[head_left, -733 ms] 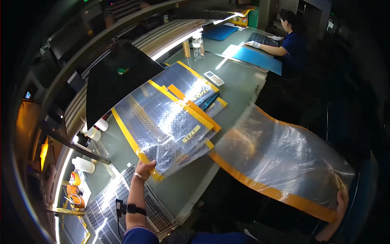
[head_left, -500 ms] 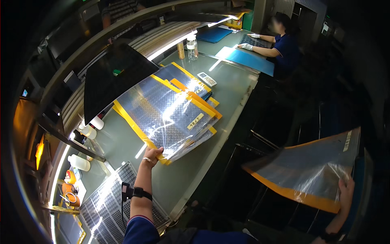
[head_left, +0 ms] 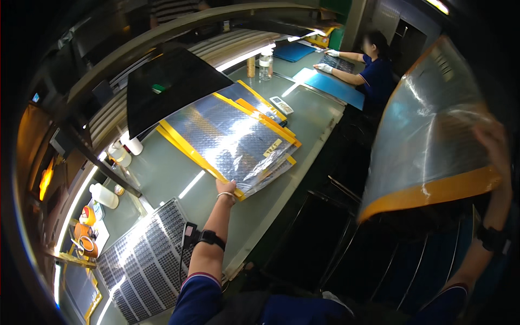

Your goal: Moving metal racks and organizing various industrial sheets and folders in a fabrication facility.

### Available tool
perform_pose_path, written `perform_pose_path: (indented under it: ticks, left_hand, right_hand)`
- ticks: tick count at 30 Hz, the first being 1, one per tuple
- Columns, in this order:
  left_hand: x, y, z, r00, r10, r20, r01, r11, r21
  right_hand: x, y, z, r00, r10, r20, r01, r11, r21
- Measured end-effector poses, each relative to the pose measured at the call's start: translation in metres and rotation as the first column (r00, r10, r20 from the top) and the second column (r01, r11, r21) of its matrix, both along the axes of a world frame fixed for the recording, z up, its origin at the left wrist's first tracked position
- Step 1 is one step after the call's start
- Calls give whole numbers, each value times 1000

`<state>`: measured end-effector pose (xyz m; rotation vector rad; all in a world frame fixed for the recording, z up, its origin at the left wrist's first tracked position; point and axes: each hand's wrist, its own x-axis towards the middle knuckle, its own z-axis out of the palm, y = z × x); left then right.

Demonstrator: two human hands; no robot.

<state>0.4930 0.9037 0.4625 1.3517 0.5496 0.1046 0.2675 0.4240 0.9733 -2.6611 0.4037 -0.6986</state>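
My left hand (head_left: 226,188) is closed on the near corner of a stack of transparent film sheets (head_left: 227,141) with yellow borders, lying on the glass-topped table. The top sheet bears a fine dark pattern and a small pale label near its right edge. Off to the right, my right hand (head_left: 494,143) grips the side of another large film sheet (head_left: 422,135), held up in the air and bowed. An orange-yellow strip runs along its lower edge. Part of that hand is blurred.
A patterned film (head_left: 143,260) lies at the near left of the table (head_left: 260,216). Bottles (head_left: 104,196) and tape rolls (head_left: 86,246) line the left edge. A black panel (head_left: 173,86) leans behind the stack. Across the table, a gloved person (head_left: 379,70) handles a dark sheet beside a blue one (head_left: 330,86).
My right hand has lifted its film sheet up and farther right, turning it more upright. My left hand stays on the stack's corner. The whole view has shifted slightly.
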Motion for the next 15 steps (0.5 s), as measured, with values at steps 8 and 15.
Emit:
perform_pose_path:
  ticks: [8,15]
  left_hand:
    - [32,-29,-2,996,-40,-85,46,997,69]
    - [-8,8,-23,986,-128,-108,132,991,35]
  right_hand:
    - [-76,-51,-80,829,-189,526,-58,907,418]
    - [11,87,-336,962,-222,160,-39,469,882]
